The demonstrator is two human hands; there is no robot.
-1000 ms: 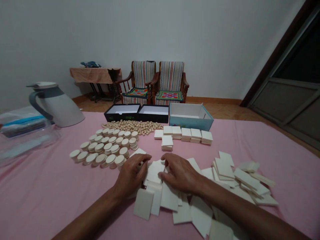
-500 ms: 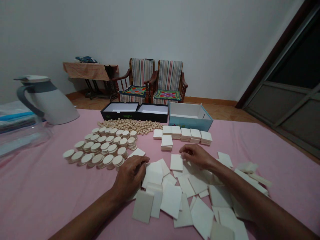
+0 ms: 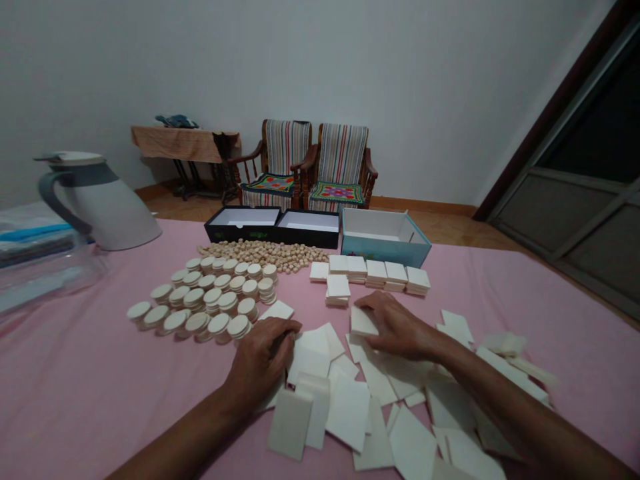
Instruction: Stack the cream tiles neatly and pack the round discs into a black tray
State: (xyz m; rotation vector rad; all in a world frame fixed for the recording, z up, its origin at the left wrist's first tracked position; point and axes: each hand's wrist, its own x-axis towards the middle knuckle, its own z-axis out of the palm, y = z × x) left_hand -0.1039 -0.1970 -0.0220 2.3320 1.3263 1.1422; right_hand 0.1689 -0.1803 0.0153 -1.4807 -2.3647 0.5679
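Note:
My right hand [image 3: 400, 325] is closed on a white square tile [image 3: 363, 324], thumb on the near side and fingers at the far edge. Loose white tiles [image 3: 349, 413] lie scattered and overlapping below it. My left hand [image 3: 263, 360] rests at the left border of these tiles, fingers curled and pressed together; what lies under its fingertips is hidden. Just beyond the right hand stands a short stack of square tiles [image 3: 338, 287]. Behind that runs a row of similar stacks [image 3: 385, 273]. Left of them are several stacks of round wooden discs [image 3: 207, 297].
Small wooden cubes [image 3: 263, 253] lie heaped before a black two-part box [image 3: 273, 235]. A light blue open box [image 3: 385, 250] stands right of it. The pink cloth [image 3: 75, 393] covers the surface. At left are a grey jug [image 3: 110, 207] and a clear plastic container [image 3: 45, 283].
My right hand has come down and closed on the square tile beside it, its thumb now at the near edge. My left hand stays in place. The view has shifted slightly.

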